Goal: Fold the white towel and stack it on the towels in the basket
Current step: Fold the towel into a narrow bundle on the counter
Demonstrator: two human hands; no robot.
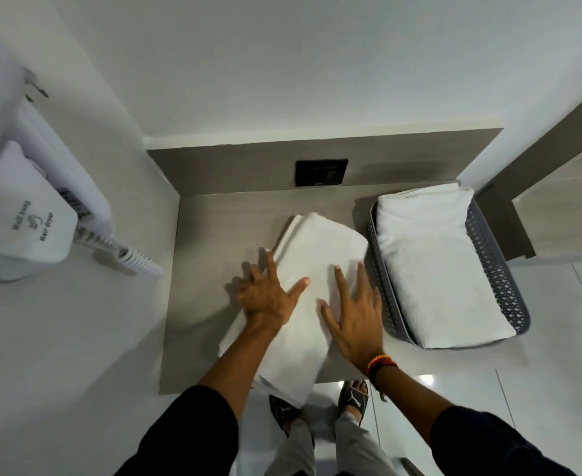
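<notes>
A white towel (313,255), folded into a long strip, lies diagonally on the grey counter (207,235), its near end hanging over the front edge. My left hand (265,293) rests flat on the towel's left edge, fingers spread. My right hand (355,310) presses flat on the towel's right side, fingers apart, close to the basket. The grey perforated basket (499,280) stands at the counter's right end and holds folded white towels (433,266) that rise above its rim.
A black wall socket (321,171) sits in the back panel behind the counter. A white wall-hung hair dryer (32,214) with a coiled cord is mounted on the left wall. Below are my feet in black sandals on a glossy tiled floor (557,338).
</notes>
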